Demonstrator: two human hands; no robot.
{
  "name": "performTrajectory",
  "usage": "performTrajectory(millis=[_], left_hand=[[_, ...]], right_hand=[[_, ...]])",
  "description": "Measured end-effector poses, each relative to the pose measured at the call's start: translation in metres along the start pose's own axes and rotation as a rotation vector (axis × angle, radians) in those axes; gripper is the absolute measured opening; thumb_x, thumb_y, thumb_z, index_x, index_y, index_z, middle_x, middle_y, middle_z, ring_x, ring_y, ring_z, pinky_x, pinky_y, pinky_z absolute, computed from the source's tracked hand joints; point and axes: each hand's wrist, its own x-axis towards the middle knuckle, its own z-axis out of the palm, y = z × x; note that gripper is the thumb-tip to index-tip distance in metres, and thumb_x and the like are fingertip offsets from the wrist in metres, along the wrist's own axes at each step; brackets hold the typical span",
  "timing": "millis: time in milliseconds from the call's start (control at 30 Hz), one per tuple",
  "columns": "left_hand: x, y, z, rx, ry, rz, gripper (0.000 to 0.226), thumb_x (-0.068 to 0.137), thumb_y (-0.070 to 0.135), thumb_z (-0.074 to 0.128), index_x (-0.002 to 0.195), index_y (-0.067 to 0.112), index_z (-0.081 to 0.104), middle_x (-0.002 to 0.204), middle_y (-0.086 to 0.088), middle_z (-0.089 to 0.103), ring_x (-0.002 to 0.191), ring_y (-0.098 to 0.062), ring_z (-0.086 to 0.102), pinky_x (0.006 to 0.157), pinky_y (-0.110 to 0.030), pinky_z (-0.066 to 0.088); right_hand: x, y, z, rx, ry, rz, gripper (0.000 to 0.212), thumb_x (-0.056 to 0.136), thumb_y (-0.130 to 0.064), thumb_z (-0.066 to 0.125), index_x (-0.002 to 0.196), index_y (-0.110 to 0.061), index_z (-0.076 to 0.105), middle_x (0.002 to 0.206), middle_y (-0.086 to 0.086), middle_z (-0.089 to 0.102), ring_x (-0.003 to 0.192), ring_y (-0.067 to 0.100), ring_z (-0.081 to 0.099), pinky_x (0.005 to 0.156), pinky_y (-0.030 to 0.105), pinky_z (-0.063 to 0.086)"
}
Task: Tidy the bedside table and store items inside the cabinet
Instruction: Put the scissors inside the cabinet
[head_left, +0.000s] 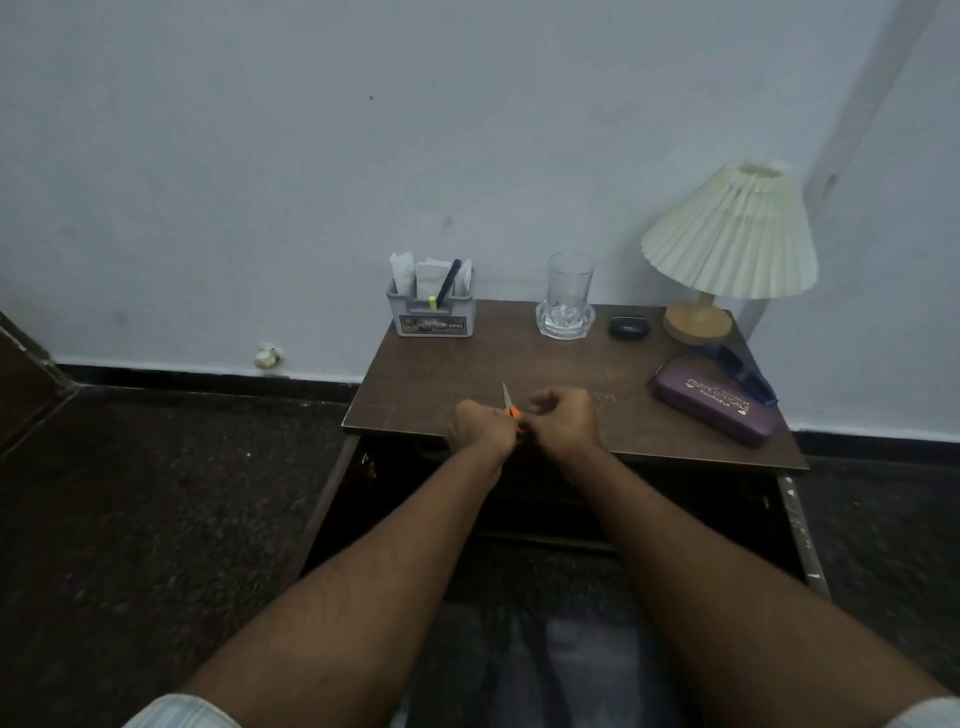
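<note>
Both hands meet at the front edge of the bedside table (415, 384), knuckles up: the left hand (480, 423) curled tight round the orange handle of a small pair of scissors (509, 404), blade tip poking up and away, and the right hand (563, 418) closed in against the same handle, fingers bunched. Just below the wrists, the cabinet (332, 499) gapes open and dark. At the back left corner stands a grey organiser (434, 317) with papers and a pen. Along the back edge, a glass (569, 291) on a coaster, then a small black case (628, 327). Lamp (727, 244) in the back right corner, and near the right edge a purple spectacle case (714, 405) with a blue stapler (743, 374) just behind it
</note>
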Motion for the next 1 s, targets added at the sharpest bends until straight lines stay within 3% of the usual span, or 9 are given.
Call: performTrajectory(millis=[167, 300, 433, 533, 700, 833, 1000], left_hand=[[-0.014, -0.009, 0.001, -0.168, -0.033, -0.026, 0.018, 0.079, 0.023, 0.077, 0.091, 0.011, 0.077, 0.091, -0.009, 0.076, 0.089, -0.026, 0.072, 0.071, -0.032, 0.055], [-0.019, -0.019, -0.007, -0.343, -0.129, -0.104, 0.022, 0.073, 0.017, 0.082, 0.087, 0.017, 0.065, 0.092, -0.009, 0.073, 0.083, -0.022, 0.067, 0.071, -0.032, 0.056], [-0.032, -0.031, -0.017, -0.478, -0.331, -0.150, 0.019, 0.086, 0.010, 0.069, 0.105, 0.009, 0.071, 0.098, -0.011, 0.073, 0.090, -0.022, 0.068, 0.069, -0.030, 0.053], [-0.043, -0.045, -0.024, -0.502, -0.389, -0.114, 0.013, 0.091, 0.006, 0.063, 0.101, 0.011, 0.069, 0.096, -0.010, 0.074, 0.086, -0.021, 0.069, 0.068, -0.030, 0.054], [-0.057, -0.075, -0.029, -0.538, -0.475, -0.118, 0.012, 0.094, 0.001, 0.060, 0.100, 0.011, 0.064, 0.093, -0.010, 0.073, 0.076, -0.017, 0.070, 0.069, -0.028, 0.056], [-0.059, -0.091, -0.023, -0.546, -0.450, -0.148, 0.013, 0.095, 0.001, 0.059, 0.095, 0.012, 0.064, 0.084, -0.007, 0.072, 0.071, -0.016, 0.069, 0.066, -0.028, 0.056], [-0.056, -0.100, -0.013, -0.512, -0.469, -0.178, 0.014, 0.093, -0.001, 0.060, 0.093, 0.012, 0.066, 0.081, -0.007, 0.074, 0.069, -0.015, 0.070, 0.059, -0.025, 0.058]], right_hand=[[-0.019, 0.003, -0.007, 0.236, -0.022, 0.100, 0.022, 0.078, 0.009, 0.075, 0.100, 0.004, 0.070, 0.090, 0.017, 0.072, 0.077, 0.019, 0.065, 0.079, 0.033, 0.058], [-0.035, 0.001, -0.019, 0.317, -0.034, 0.112, 0.023, 0.081, 0.007, 0.073, 0.104, 0.005, 0.070, 0.087, 0.015, 0.070, 0.075, 0.017, 0.064, 0.071, 0.025, 0.055], [-0.053, 0.003, -0.030, 0.358, -0.070, 0.091, 0.024, 0.082, 0.006, 0.074, 0.105, 0.002, 0.071, 0.082, 0.007, 0.070, 0.074, 0.013, 0.065, 0.071, 0.021, 0.057], [-0.071, 0.011, -0.038, 0.367, -0.119, 0.101, 0.025, 0.082, 0.005, 0.074, 0.107, 0.000, 0.070, 0.088, 0.009, 0.072, 0.083, 0.016, 0.069, 0.082, 0.030, 0.059], [-0.096, 0.022, -0.045, 0.367, -0.204, 0.144, 0.029, 0.086, 0.005, 0.071, 0.114, 0.009, 0.065, 0.100, 0.023, 0.070, 0.088, 0.027, 0.066, 0.085, 0.039, 0.057], [-0.108, 0.027, -0.049, 0.272, -0.324, 0.252, 0.029, 0.090, 0.000, 0.068, 0.118, 0.008, 0.064, 0.111, 0.029, 0.069, 0.085, 0.027, 0.066, 0.071, 0.029, 0.057], [-0.108, 0.036, -0.049, 0.277, -0.356, 0.319, 0.027, 0.094, 0.002, 0.062, 0.118, 0.015, 0.062, 0.114, 0.034, 0.066, 0.075, 0.024, 0.064, 0.060, 0.020, 0.057]])
